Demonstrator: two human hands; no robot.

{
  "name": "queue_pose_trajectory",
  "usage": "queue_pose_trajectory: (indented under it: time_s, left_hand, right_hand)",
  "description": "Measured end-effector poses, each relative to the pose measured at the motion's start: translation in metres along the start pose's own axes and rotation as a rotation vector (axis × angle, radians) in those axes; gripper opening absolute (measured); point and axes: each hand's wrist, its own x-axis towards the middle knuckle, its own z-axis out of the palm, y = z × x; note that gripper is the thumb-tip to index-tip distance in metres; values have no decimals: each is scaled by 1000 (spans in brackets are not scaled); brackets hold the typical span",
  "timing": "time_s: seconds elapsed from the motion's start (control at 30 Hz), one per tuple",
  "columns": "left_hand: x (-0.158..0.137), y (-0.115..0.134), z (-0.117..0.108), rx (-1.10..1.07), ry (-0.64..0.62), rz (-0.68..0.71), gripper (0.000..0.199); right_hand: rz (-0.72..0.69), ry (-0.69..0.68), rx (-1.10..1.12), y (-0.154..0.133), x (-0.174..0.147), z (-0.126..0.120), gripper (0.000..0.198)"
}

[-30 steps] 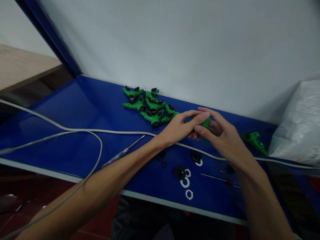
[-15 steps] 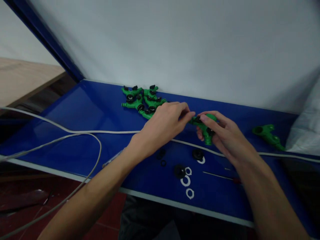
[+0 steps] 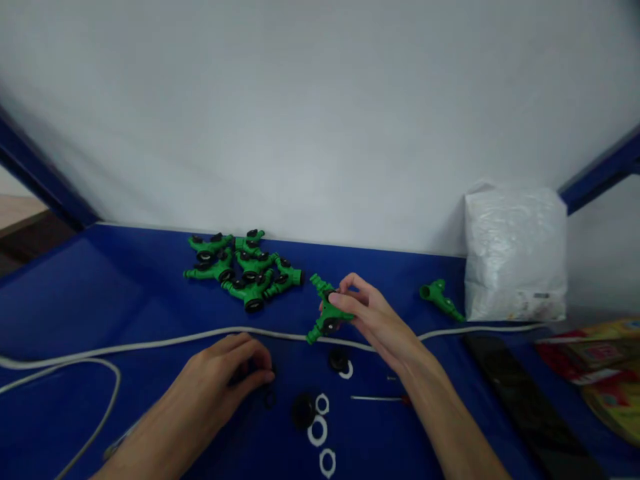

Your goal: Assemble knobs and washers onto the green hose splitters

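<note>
My right hand (image 3: 357, 303) grips a green Y-shaped hose splitter (image 3: 330, 310) with black valve knobs, held in the air over the white cable. Lower left of it, my left hand (image 3: 240, 370) is at the tabletop, thumb and fingers drawn together. A dark bit shows at these fingertips, too small and hidden to name. Just below them lies a small black ring (image 3: 270, 399). Two black round caps (image 3: 303, 411) rest nearby, beside several white flat washers (image 3: 317, 431). To the right of these lies a thin screwdriver (image 3: 377, 399) with a red handle.
Several green splitters (image 3: 253, 293) with black fittings cluster at the back left. One green splitter body (image 3: 441, 299) lies alone at the right, near a white plastic package (image 3: 516, 253). A white cable (image 3: 165, 343) crosses the blue table. A dark flat object (image 3: 530, 400) and colourful packets (image 3: 600, 360) lie far right.
My left hand has left the splitter and come down to the small black parts on the table. My right hand still holds the splitter, now turned differently. The view has swung right.
</note>
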Motion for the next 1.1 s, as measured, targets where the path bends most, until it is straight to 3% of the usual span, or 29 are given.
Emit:
queue_pose_trajectory:
  time_s: [0.17,0.23,0.33,0.47,0.6,0.73,1.1]
  left_hand:
    - [22,30,-10,-258,130,-15,26]
    - [44,44,-11,-457,202,74,30]
    - [84,57,-8,-642,193,204,31]
    - [114,59,3,-707,111,244,33]
    - [113,53,14,-747,36,227,35]
    - [109,48,22,-822,36,178,40]
    - [109,40,25,-984,-145,178,41]
  right_hand:
    - [0,-120,90,2,0,-2,48]
    - [-29,-143,139,4,1,-2,45]
    - [-67,-164,187,5,3,0,36]
    - [-110,-139,244,5,4,3,33]
    - [-110,-38,146,8,5,8,37]
    - [-81,25,-14,10,4,12,45]
    - [-50,34,-77,6,-3,12,50]
